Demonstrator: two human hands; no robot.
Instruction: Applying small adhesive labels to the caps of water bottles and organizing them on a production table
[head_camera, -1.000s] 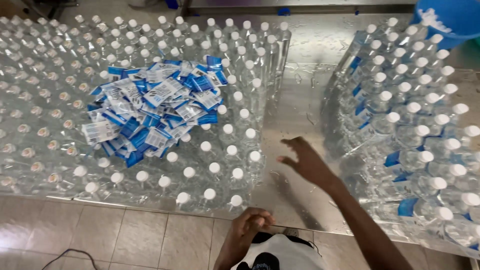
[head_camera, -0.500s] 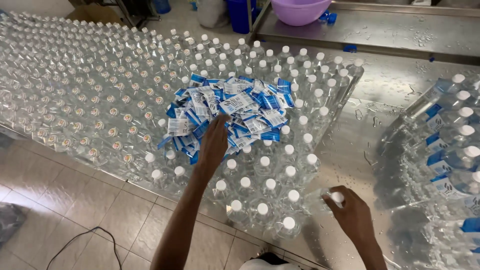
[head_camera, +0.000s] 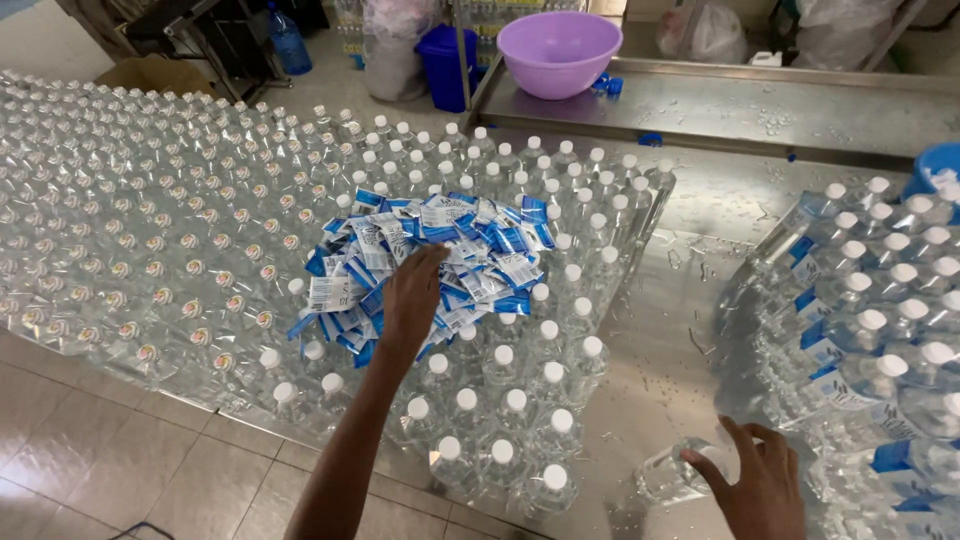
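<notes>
My left hand (head_camera: 412, 296) rests on a heap of blue and white labels (head_camera: 470, 255) piled on top of upright clear bottles with white caps (head_camera: 520, 400); its fingertips press into the heap. My right hand (head_camera: 758, 480) grips a clear unlabelled bottle (head_camera: 680, 470) by its capped end, tilted over on the wet steel table (head_camera: 650, 350) near the front edge. Labelled bottles with blue and white bands (head_camera: 860, 320) crowd the table just right of that hand.
A wide field of uncapped-looking clear bottles (head_camera: 150, 200) fills the left. A purple bowl (head_camera: 558, 50) sits on a steel tray (head_camera: 760, 100) at the back. A blue bucket (head_camera: 445, 60) stands on the floor behind. A blue tub's edge (head_camera: 938, 172) shows at right.
The view has shifted slightly left and up. My left hand stays on the label heap. My right hand has drawn the bottle toward the table's front edge, away from the bottle block.
</notes>
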